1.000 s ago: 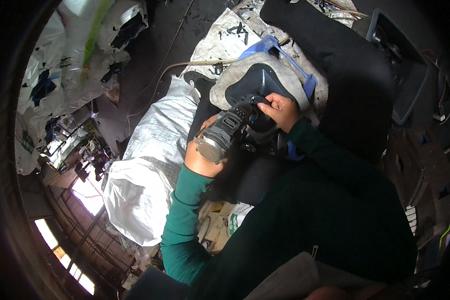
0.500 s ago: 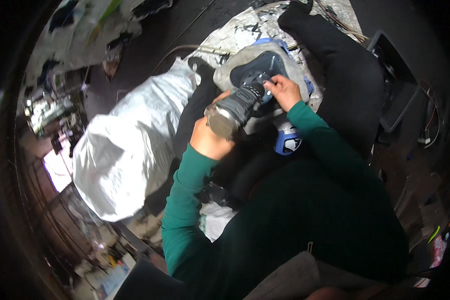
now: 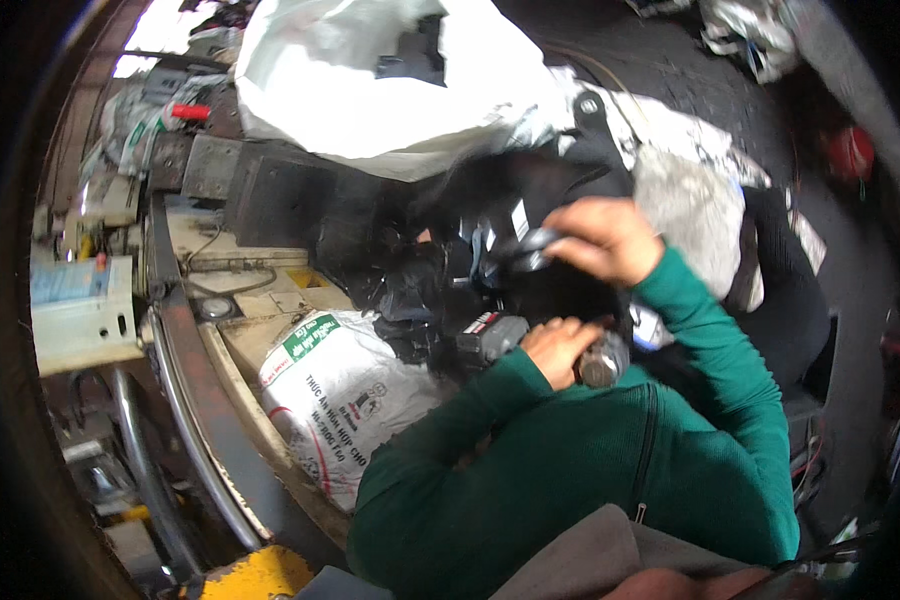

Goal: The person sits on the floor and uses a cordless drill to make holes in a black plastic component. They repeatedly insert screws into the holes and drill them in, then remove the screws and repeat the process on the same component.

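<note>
Your right hand (image 3: 610,240) is pinched on a blurred, glossy black part (image 3: 526,252) at mid-frame — it extends left of that hand, long axis roughly sideways. Your left hand (image 3: 558,350), just below and farther from it, is wrapped around a cordless power tool (image 3: 603,363).

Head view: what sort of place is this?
Probably a workshop or small factory floor. The left hand holds what looks like a grey power tool, an open white sack contains dark pieces, and a cream machine-like housing stands at left.
</note>
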The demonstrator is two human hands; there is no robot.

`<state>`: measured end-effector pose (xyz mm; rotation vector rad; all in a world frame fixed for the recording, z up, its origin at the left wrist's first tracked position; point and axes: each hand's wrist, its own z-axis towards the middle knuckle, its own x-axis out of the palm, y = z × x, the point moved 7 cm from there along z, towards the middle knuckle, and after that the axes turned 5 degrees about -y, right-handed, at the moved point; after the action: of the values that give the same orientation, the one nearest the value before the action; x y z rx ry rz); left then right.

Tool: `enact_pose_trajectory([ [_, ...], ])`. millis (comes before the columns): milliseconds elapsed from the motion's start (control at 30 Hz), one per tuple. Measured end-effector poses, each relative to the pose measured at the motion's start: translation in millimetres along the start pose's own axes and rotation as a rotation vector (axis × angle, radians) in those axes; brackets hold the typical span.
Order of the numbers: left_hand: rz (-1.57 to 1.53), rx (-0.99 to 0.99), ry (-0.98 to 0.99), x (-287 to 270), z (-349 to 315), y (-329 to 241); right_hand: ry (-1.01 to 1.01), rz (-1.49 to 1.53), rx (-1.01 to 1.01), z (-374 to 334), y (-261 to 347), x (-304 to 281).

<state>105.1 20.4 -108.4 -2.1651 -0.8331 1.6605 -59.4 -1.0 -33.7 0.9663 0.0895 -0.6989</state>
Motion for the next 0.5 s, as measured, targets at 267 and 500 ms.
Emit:
enact_pose_trajectory([
  [267,-0.117,0.551,0.024,-128,-18,-22,0.424,0.060,0.349,5,-45,165],
  [500,0.441,-0.313,-0.912,-430,140,119,-0.164,0.450,0.525,-16,-62,72],
])
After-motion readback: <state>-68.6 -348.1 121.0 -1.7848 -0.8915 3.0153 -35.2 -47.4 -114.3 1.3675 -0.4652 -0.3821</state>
